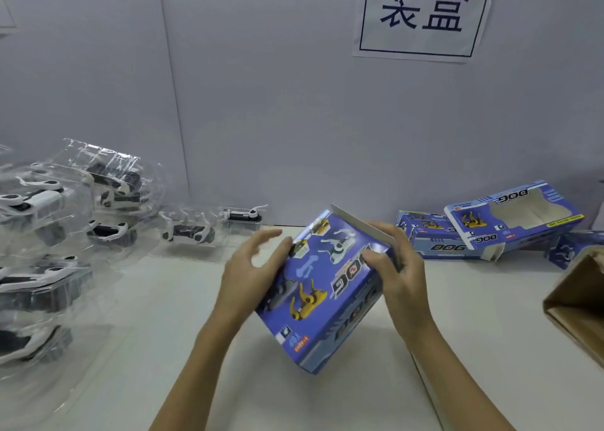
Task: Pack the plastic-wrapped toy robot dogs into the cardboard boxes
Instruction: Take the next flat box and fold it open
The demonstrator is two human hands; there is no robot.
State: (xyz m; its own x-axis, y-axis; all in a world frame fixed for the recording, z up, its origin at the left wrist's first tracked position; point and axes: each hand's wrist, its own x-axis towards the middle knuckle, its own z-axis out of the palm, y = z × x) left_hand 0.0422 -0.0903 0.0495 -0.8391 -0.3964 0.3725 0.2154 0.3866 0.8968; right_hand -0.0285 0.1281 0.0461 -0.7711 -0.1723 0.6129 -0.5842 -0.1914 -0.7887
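Both hands hold a blue box (pixel 330 287) tilted above the worktop (pixel 163 316). The right hand (pixel 397 267) fingers grasp its top edge. The left hand (pixel 251 267) fingers are released, touching its side. Wrapped toy dogs (pixel 65 221) lie left.

Brown carton (pixel 575 303) and leftmost wrapped dogs (pixel 19 287) cut by frame edges.

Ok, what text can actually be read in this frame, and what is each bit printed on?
"装盒": white paper sign on the wall.
"DOG", upside down: top edge of the windowed box at the back right.
"DOG": side of the blue box beneath it.
"DOG", rotated: the blue box between the hands.
Small print on every box: too blurred to read.
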